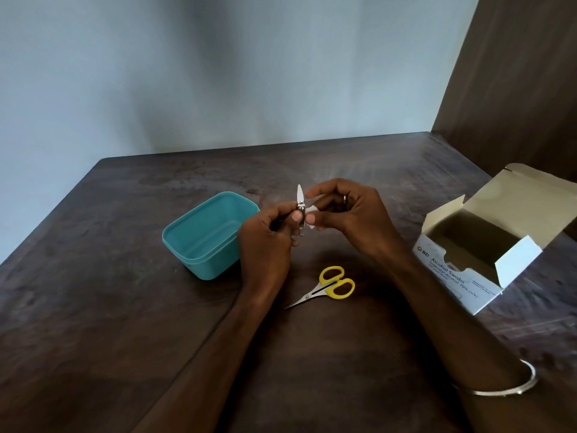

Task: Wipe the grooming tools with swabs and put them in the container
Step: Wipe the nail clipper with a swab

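Observation:
My left hand [265, 242] grips a small metal nail clipper [300, 210] upright, its blade folded out and pointing up. My right hand [346, 214] pinches a white swab [312, 209] against the clipper's right side. Left of my hands an open teal plastic container [203, 235] stands on the table with nothing visible inside. Small scissors with yellow handles [331, 285] lie on the table just below my hands, their tips pointing left and toward me.
An open white box of alcohol swabs [487, 260] stands at the right, its flaps raised. The dark wooden table [125, 307] meets a pale wall at the back and a brown panel at the right. A metal bangle [505, 385] circles my right forearm.

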